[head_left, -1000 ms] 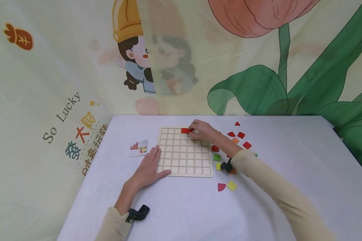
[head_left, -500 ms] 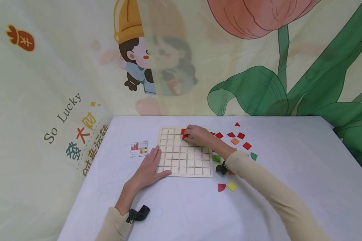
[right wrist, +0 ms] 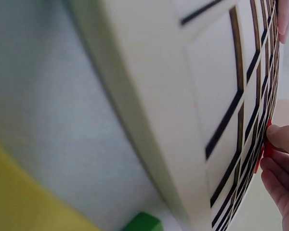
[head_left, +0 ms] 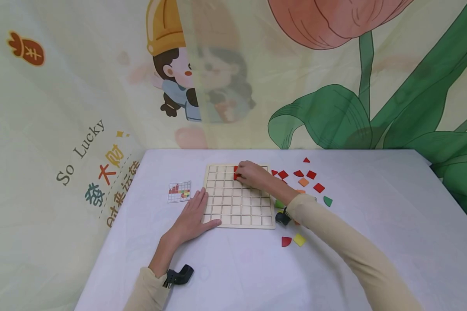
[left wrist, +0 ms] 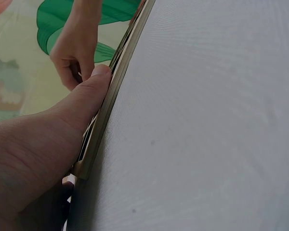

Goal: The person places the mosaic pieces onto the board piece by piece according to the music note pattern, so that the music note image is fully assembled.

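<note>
A pale wooden grid board (head_left: 226,201) lies flat on the white table. My left hand (head_left: 193,210) rests on its near left corner, fingers straight along the left edge and thumb over the front edge. Over the far rows is my right hand (head_left: 254,174), pinching a small red tile (right wrist: 268,150) between thumb and fingers. It is at a second-row cell, right below another red tile (head_left: 236,168) in the top row. The fingers partly cover both tiles in the head view. In the left wrist view, my left thumb (left wrist: 94,86) lies on the board's rim.
Right of the board are scattered tiles: red squares (head_left: 318,188), an orange square (head_left: 303,182), a green quarter-round (head_left: 327,201), a red quarter-round (head_left: 286,241) and a yellow square (head_left: 299,240). Left of the board lies a pattern card (head_left: 179,191). A printed cloth (head_left: 233,134) hangs behind the table.
My right hand has shifted left and slightly nearer, from beside the top-row red tile to the cell below it, with the red tile pinched. The left hand has stayed in place.
</note>
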`<state>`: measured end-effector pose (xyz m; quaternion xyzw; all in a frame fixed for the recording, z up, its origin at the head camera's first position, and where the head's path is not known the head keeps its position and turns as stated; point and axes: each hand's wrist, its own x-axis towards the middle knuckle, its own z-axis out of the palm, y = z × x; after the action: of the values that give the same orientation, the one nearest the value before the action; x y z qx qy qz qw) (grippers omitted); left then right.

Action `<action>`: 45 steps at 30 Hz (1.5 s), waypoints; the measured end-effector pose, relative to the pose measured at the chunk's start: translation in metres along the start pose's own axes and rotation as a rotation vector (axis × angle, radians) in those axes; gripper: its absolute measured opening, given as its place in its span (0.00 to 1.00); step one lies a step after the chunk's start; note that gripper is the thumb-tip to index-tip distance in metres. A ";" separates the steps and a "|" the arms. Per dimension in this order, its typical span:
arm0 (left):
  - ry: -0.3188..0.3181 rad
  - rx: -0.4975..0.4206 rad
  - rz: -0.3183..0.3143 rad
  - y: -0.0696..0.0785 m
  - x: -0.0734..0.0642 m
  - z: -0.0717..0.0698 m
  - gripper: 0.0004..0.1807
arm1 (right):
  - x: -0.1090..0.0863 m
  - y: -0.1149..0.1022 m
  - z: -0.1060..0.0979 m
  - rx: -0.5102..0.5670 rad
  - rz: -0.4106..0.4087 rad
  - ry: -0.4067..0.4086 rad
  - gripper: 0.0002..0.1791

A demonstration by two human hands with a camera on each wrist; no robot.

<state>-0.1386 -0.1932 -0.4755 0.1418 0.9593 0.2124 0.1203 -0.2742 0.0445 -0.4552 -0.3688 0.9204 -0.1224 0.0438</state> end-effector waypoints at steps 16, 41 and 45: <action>-0.002 -0.008 -0.003 0.004 0.000 -0.001 0.57 | 0.001 0.002 0.000 -0.017 -0.021 -0.007 0.11; 0.009 -0.012 -0.001 0.004 -0.001 -0.003 0.57 | -0.120 0.067 -0.050 -0.037 0.243 0.020 0.21; 0.009 -0.018 0.001 0.005 -0.002 -0.003 0.56 | -0.125 0.074 -0.046 -0.040 0.257 0.013 0.20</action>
<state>-0.1368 -0.1905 -0.4700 0.1403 0.9578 0.2220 0.1172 -0.2411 0.1907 -0.4310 -0.2478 0.9626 -0.1000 0.0458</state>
